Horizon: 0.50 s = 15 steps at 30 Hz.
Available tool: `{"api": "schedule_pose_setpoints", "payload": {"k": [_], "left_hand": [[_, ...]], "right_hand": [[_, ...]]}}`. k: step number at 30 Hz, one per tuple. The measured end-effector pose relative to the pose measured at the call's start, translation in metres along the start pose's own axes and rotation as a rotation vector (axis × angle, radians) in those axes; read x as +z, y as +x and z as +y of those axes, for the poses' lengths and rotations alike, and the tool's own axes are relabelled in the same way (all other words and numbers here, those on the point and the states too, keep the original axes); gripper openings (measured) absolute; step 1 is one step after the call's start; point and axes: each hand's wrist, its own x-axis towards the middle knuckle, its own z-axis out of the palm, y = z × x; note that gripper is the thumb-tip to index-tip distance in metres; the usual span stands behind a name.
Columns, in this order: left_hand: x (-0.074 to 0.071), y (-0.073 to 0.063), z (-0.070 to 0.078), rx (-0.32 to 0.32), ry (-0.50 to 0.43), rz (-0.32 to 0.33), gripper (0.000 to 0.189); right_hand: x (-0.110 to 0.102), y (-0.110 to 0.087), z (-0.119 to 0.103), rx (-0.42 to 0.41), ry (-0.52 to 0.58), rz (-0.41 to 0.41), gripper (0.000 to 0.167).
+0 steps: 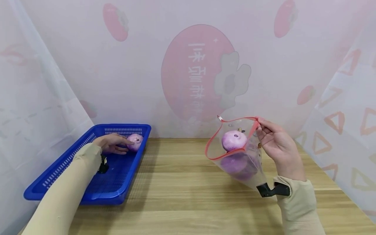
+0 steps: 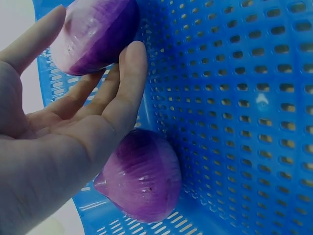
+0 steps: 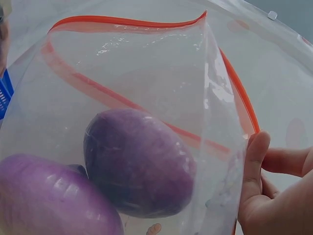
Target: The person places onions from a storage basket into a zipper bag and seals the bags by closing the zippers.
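Observation:
My left hand (image 1: pixel 113 143) is in the blue basket, its thumb and fingers around a purple onion (image 1: pixel 135 142) at the basket's far right corner. The left wrist view shows the thumb on one side of this onion and fingertips on the other. Below the hand there lies a second onion (image 2: pixel 142 178), hidden in the head view. My right hand (image 1: pixel 279 145) pinches the red zip rim of a clear zip bag (image 1: pixel 215 156) between thumb and finger. The bag's mouth gapes, and purple onions (image 3: pixel 142 164) show inside it.
The blue basket (image 1: pixel 116 197) with slotted walls stands on the left of the wooden table (image 1: pixel 176 195). A white printed curtain (image 1: pixel 141 65) rises behind the table and along both sides. A black wrist mount (image 1: pixel 273 190) sits near the bag's lower end.

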Motion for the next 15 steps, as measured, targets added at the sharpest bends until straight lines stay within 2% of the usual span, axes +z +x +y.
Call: {"api": "schedule_pose_setpoints", "payload": {"k": [7, 15], "left_hand": [[0.0004, -0.0005, -0.0004, 0.015, 0.085, -0.028, 0.077], [-0.0013, -0.0019, -0.0024, 0.029, 0.115, -0.012, 0.078]], "right_hand": [[0.001, -0.0006, 0.0016, -0.007, 0.007, 0.0, 0.013], [0.0021, 0.0001, 0.0031, -0.009, -0.008, -0.008, 0.014]]}}
